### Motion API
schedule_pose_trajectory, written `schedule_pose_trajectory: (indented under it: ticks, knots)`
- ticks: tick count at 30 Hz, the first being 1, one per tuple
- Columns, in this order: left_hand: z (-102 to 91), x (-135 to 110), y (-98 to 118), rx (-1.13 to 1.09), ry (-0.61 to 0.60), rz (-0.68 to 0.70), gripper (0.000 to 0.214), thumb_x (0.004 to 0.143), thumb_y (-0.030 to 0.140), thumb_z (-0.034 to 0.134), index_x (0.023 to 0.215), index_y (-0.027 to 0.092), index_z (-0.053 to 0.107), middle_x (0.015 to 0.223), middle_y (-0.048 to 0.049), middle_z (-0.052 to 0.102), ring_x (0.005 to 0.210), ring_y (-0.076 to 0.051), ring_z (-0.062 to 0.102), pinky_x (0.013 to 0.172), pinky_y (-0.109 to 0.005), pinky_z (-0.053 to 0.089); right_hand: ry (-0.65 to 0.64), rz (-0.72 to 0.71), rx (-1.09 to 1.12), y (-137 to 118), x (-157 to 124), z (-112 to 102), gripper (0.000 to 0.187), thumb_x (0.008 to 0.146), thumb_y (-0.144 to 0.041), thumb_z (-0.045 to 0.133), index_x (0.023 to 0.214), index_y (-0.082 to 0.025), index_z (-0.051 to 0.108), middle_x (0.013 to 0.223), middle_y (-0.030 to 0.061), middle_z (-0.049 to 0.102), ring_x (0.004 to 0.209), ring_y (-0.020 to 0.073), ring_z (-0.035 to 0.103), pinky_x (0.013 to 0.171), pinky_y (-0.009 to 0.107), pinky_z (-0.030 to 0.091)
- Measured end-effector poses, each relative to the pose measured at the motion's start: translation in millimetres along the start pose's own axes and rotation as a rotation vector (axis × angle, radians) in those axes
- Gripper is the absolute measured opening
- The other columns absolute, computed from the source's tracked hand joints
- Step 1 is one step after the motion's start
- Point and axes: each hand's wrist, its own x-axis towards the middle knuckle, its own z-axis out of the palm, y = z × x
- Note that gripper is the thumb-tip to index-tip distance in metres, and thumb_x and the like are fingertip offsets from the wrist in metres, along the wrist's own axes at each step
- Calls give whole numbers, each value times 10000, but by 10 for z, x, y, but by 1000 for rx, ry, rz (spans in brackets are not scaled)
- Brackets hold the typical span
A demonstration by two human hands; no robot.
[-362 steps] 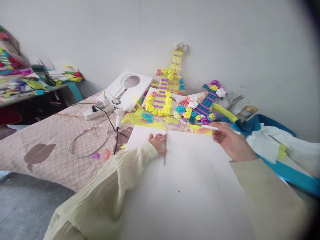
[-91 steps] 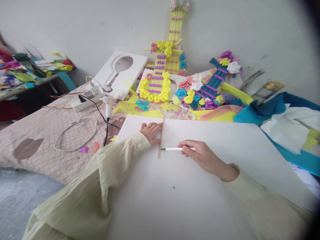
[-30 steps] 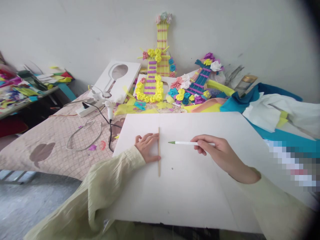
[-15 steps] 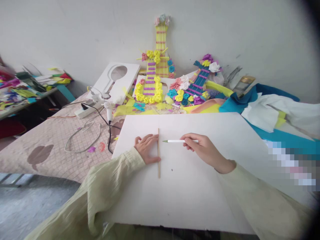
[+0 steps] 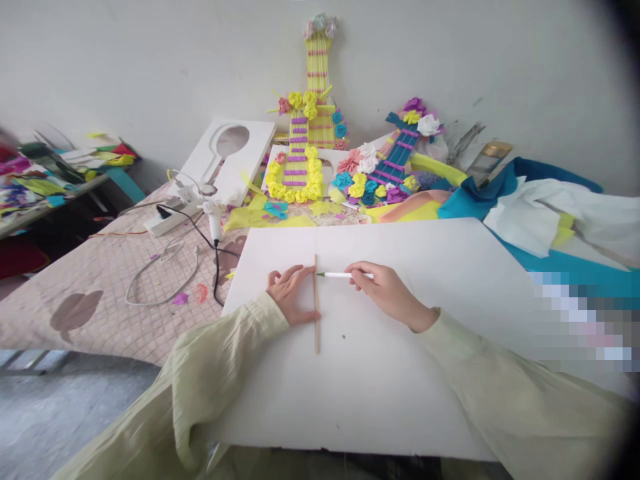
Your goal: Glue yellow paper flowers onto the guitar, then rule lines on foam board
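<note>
A large white board [image 5: 380,380] lies in front of me. On it rests a thin wooden stick [image 5: 317,327], pointing away from me. My left hand [image 5: 289,293] lies flat on the board, fingers spread, pressing against the stick's left side. My right hand [image 5: 383,290] is closed on a white pen with a green tip [image 5: 340,275]. The pen lies nearly level and its tip touches the stick near its far end.
Behind the board lie paper guitars decorated with flowers [image 5: 300,167], a white cut-out foam board [image 5: 225,157], yellow paper scraps, blue and white sheets [image 5: 550,213]. A glue gun [image 5: 215,220], its black cord, a power strip [image 5: 167,220] and a white cable lie on the quilted cover at left.
My right hand has slid left with the pen, bringing its tip from mid-board up to the stick. The left hand and stick have stayed put.
</note>
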Motion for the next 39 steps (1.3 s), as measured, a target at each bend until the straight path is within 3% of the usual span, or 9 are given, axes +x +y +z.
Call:
schedule_pose_trajectory:
  ticks: [24,39]
  knots:
    - [-17,-2,36,15,5,-8,873,564,576,608,1287,238,255,1278,-92,465,1213,-282,335,886,-441,196,-22,-26,-64,6,4,6,249,827,-324,422,882,-152,594,718,21,573,611,135,500,558,240,384]
    - [-11,10,18,9,-32,-6,910,572,634,582,1320,253,232,1276,-90,458,1216,-309,313,906,-457,188,-141,26,-138,-193,-215,-37,230,835,-302,403,844,-165,588,690,12,556,637,148,511,580,251,375]
